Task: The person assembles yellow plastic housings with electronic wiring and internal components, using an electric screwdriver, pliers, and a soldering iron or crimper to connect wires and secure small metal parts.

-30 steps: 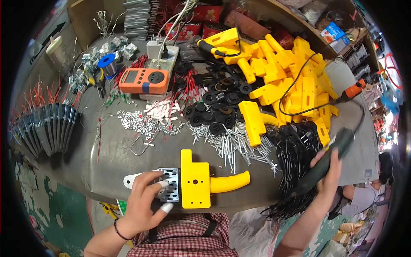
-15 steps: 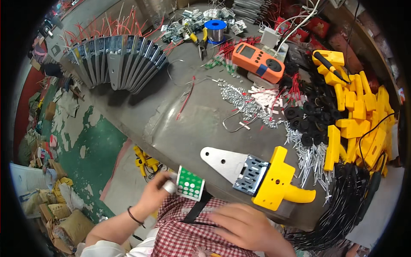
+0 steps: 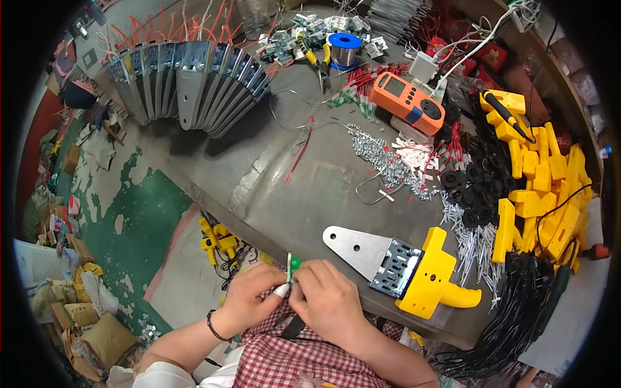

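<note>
My left hand point(image 3: 255, 294) pinches a small green sheet of round stickers point(image 3: 294, 264) in front of my lap. A white covering wraps the tip of one of its fingers. My right hand point(image 3: 328, 299) has its fingers closed at the sheet's right side, and both hands hide most of it. Just to the right, a half-built tool lies on the bench: a yellow pistol-grip handle point(image 3: 430, 275) joined to a slotted metal bracket point(image 3: 394, 266) and a tapered silver plate point(image 3: 352, 246).
An orange meter point(image 3: 407, 103), loose nuts point(image 3: 375, 152), screws point(image 3: 472, 239) and yellow handle parts point(image 3: 537, 187) crowd the right of the bench. Metal plates with red wires point(image 3: 187, 90) stand at the back left. A solder spool point(image 3: 344, 50) and yellow-handled pliers point(image 3: 317, 61) lie far back.
My right hand has moved up and left from over my lap to meet the left at the sticker sheet. The sheet has turned nearly edge-on. The whole view has shifted slightly.
</note>
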Demonstrator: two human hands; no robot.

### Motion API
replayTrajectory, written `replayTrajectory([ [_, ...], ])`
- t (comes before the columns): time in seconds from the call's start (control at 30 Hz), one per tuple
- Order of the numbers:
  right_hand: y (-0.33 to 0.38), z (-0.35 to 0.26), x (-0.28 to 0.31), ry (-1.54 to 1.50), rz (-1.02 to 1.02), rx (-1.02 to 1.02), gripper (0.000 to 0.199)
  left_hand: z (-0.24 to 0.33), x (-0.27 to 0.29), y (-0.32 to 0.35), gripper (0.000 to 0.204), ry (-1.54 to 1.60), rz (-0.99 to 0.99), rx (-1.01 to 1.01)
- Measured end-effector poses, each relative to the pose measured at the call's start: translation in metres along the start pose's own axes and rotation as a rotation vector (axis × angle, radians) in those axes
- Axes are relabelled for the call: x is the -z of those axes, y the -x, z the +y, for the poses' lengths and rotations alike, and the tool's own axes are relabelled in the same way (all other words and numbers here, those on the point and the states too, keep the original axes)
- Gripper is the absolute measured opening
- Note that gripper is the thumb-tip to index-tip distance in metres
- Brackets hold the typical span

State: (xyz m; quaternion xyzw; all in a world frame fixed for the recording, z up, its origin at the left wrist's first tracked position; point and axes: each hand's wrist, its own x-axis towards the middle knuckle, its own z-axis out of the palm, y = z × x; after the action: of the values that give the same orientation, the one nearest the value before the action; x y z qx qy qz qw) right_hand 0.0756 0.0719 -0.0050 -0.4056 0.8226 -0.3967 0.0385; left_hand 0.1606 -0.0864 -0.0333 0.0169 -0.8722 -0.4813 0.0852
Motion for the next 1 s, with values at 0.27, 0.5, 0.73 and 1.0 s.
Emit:
replayTrajectory([
  [0.27, 0.000, 0.006, 0.013, -0.068, 0.036, -0.106, 0.020, 0.002, 0.003, -0.021, 0.022, -0.010, -0.079, -0.094],
  [0.5, 0.036, 0.058, 0.128, 0.347, 0.564, -0.395, 0.013, 0.031, 0.014, -0.062, 0.029, -0.188, -0.022, -0.200],
  [0.73, 0.029, 0.082, 0.146, 0.307, 0.226, -0.603, 0.007, 0.070, -0.043, -0.114, 0.071, -0.367, -0.446, -0.489],
  [1.0, 0.042, 0.075, 0.170, 0.183, 0.105, -0.303, 0.014, 0.084, -0.044, -0.128, 0.075, -0.340, -0.480, -0.398],
])
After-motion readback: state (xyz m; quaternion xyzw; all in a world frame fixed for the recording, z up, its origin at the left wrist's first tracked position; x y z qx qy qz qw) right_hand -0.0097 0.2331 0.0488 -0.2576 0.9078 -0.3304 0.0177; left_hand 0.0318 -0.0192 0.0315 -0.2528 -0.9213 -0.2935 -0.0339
